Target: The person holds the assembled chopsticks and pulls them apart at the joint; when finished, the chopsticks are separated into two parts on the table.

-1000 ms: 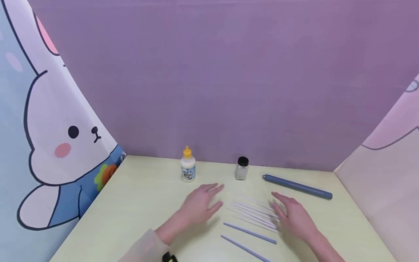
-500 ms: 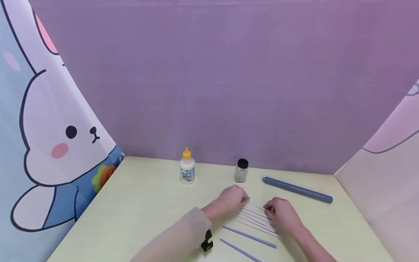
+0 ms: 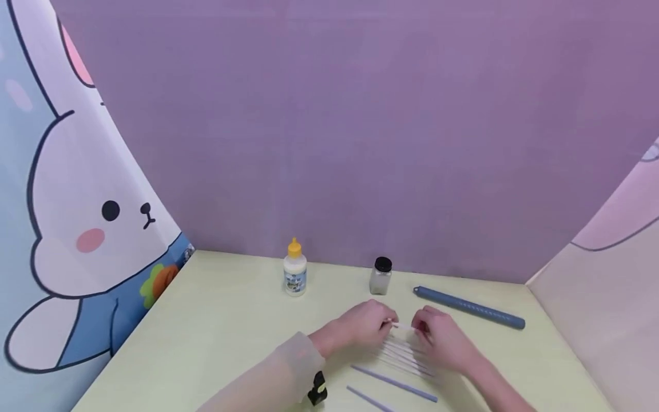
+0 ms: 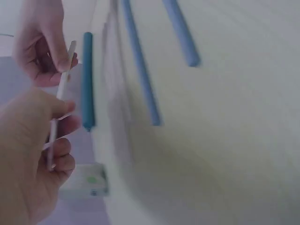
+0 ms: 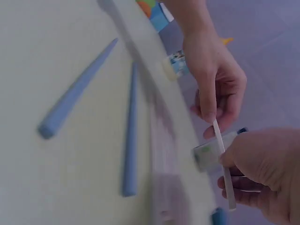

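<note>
Above the table, my left hand [image 3: 366,321] and right hand [image 3: 441,337] hold a thin white stick [image 3: 403,326] between them. The left fingers curl round one end, while the right thumb and fingers pinch the other. In the right wrist view the white stick [image 5: 219,140] runs from one hand to the other, its squared end poking out past the right fingers. Below the hands lie several more thin white sticks [image 3: 407,356], side by side and partly covered by the hands. Closer to me rest two blue tapered chopsticks [image 3: 393,383], spaced apart.
At the back of the pale table [image 3: 231,332] stand a white bottle [image 3: 295,277] with a yellow nozzle cap and a clear jar [image 3: 380,280] with a black lid. A dark blue tube [image 3: 471,308] lies back right. A purple cloth [image 3: 334,143] hangs behind.
Both hands were spread over the white sticks, then came together and pinched at the farthest one. Now they hold a white stick raised above the others.
</note>
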Demonstrator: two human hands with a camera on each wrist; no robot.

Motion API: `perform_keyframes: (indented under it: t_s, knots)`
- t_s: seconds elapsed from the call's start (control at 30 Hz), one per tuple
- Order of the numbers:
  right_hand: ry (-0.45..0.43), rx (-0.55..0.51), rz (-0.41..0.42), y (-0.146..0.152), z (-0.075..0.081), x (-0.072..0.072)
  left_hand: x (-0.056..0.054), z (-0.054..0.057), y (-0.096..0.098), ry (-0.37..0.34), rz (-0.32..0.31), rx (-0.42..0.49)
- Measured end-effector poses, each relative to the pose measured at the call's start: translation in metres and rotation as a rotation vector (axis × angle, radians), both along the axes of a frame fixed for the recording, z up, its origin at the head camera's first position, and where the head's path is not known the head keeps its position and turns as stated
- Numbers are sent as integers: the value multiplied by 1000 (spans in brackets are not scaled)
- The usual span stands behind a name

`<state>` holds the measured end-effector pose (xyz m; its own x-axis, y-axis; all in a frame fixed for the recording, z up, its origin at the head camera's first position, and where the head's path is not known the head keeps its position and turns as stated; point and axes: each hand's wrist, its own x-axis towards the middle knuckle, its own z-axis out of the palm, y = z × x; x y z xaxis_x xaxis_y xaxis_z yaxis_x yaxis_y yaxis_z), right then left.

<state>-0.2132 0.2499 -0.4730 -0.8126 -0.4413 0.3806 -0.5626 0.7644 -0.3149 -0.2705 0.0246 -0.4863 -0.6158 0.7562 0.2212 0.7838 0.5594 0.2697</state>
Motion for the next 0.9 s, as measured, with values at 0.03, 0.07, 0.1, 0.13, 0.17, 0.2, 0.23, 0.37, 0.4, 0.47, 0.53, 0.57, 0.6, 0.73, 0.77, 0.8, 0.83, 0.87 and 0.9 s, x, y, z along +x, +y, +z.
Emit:
perform_keyframes:
  t_s: [0.03,0.07,0.1,0.13,0.17,0.2,0.23,0.37,0.4,0.47,0.53,0.57,0.6,0.73,0.77,0.8,0.83,0.87,0.9]
  knots:
    - [15,-14,20,0,8,1,2,6,1,33,-8,-3]
    - [28,-26,41,1,16,1,5,13,1,57,-7,-10]
    - [38,-30,61,0,24,2,8,19,0,85,1,-21]
    - [33,-30,84,0,32,3,11,26,-1,111,10,-40]
    - [20,-20,109,-2,39,3,14,32,-4,135,21,-60]
    - [-4,-2,136,-4,46,4,17,38,-6,153,28,-75]
    - [-34,17,164,-7,52,5,19,43,-10,161,31,-81]
    - [-119,104,235,-21,68,7,30,56,-26,172,53,-79]
    - [-124,115,246,-25,69,8,33,57,-30,172,60,-77]
    - [-108,125,258,-30,70,9,37,57,-36,175,71,-89]
    - [-79,127,264,-34,68,11,41,56,-41,179,74,-102]
    - [-58,130,266,-35,66,11,42,55,-42,180,73,-105]
    - [-44,131,267,-36,65,12,44,54,-44,182,71,-106]
    - [-5,131,275,-39,59,14,51,52,-50,193,67,-97]
    - [3,130,277,-41,58,15,52,52,-52,193,68,-91]
    - [9,126,281,-42,58,15,53,52,-53,194,69,-87]
    - [17,121,283,-43,57,15,55,53,-55,193,70,-85]
    - [23,115,286,-44,56,16,56,53,-56,192,72,-83]
    - [27,109,291,-45,56,16,56,53,-57,190,73,-83]
